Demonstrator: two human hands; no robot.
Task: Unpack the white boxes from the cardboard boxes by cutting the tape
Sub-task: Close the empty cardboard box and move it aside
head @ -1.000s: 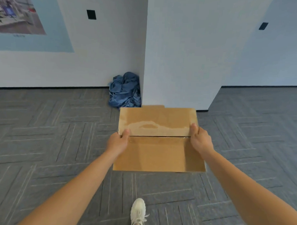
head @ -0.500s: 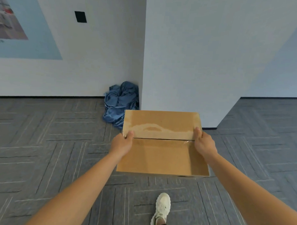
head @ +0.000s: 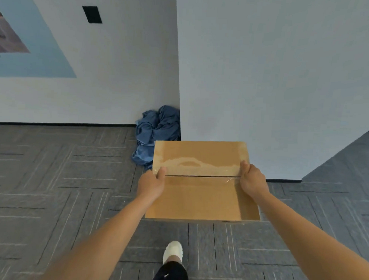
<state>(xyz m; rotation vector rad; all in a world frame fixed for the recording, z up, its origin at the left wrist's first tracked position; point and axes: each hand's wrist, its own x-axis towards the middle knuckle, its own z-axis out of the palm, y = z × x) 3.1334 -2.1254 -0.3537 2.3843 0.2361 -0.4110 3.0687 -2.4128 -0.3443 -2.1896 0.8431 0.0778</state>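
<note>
While above the floor [head: 52, 187], cardboard box [head: 200, 195] held tight by left hand [head: 151, 185] grip and right hand [head: 252, 182] grip.

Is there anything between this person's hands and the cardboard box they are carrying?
Nothing visible. The left hand and the right hand each grip one side of the cardboard box directly, thumbs on top by the taped seam. No white box or cutting tool is in view.
</note>
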